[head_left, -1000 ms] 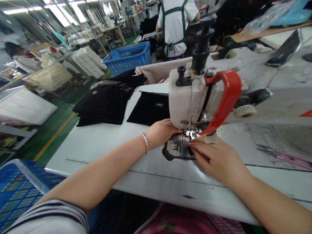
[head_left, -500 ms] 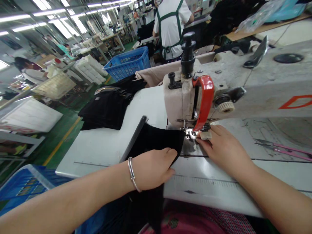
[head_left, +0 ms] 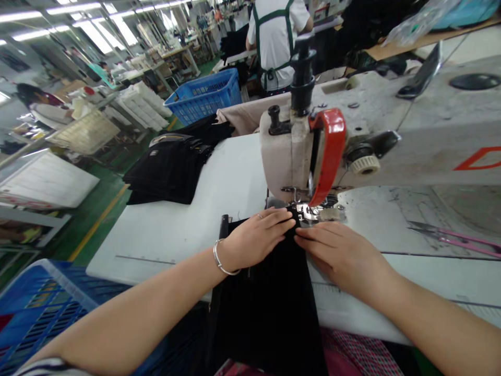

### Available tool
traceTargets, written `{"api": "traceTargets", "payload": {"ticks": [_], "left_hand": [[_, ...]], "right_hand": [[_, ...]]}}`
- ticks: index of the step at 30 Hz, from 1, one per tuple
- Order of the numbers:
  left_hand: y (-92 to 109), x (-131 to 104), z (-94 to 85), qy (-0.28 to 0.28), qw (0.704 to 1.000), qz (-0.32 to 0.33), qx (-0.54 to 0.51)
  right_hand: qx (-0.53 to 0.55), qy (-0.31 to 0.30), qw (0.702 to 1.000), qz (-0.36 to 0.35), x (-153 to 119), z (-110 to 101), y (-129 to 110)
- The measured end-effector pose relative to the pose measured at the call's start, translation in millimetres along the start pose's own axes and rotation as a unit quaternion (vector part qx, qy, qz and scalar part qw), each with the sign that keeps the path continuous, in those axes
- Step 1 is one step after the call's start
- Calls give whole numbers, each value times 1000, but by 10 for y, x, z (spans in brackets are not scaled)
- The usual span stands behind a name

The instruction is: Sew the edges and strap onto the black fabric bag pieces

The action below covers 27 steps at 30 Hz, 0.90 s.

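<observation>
Black fabric runs from the presser foot of the sewing machine down over the table's front edge. On top of the cloth lies my left hand, palm down with its fingers stretched toward the presser foot; a bracelet circles the wrist. My right hand rests just right of the foot, fingers extended, their tips at the fabric's right edge. A red guard covers the needle area, so the needle itself is hard to see.
Folded black garments are stacked at the table's back left. Pink-handled scissors lie right of my right hand. Blue baskets stand behind and at lower left. A person in a white shirt is beyond the machine.
The black fabric has turned and now hangs straight toward me. My left hand has moved up beside the presser foot and flattened; my right hand has shifted down and left to the cloth's edge.
</observation>
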<state>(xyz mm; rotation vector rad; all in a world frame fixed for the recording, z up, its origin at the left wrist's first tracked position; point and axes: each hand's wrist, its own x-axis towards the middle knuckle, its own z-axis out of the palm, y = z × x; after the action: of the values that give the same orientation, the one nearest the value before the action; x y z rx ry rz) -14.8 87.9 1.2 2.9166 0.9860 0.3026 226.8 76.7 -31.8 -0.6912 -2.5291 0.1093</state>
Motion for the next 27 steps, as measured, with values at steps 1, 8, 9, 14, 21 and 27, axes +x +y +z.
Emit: {"api": "traceTargets", "payload": {"ticks": [1, 8, 9, 14, 21, 27], "left_hand": [[-76, 17, 1, -2, 1000, 1, -10], [184, -40, -313, -94, 992, -65, -48], [384, -124, -371, -107, 990, -77, -50], [1223, -683, -341, -118, 991, -54, -21], [1238, -1018, -224, 76, 936, -261, -223], [1313, -996, -320, 160, 911, -305, -227]], "right_hand": [[-4, -1, 1000, 5, 19, 14, 7], [51, 21, 996, 70, 1, -110, -147], [66, 29, 993, 98, -60, -162, -248], [171, -49, 947, 266, -501, -328, -886], [463, -118, 788, 389, -576, -149, -1292], [640, 25, 579, 505, -344, -58, -1404]]}}
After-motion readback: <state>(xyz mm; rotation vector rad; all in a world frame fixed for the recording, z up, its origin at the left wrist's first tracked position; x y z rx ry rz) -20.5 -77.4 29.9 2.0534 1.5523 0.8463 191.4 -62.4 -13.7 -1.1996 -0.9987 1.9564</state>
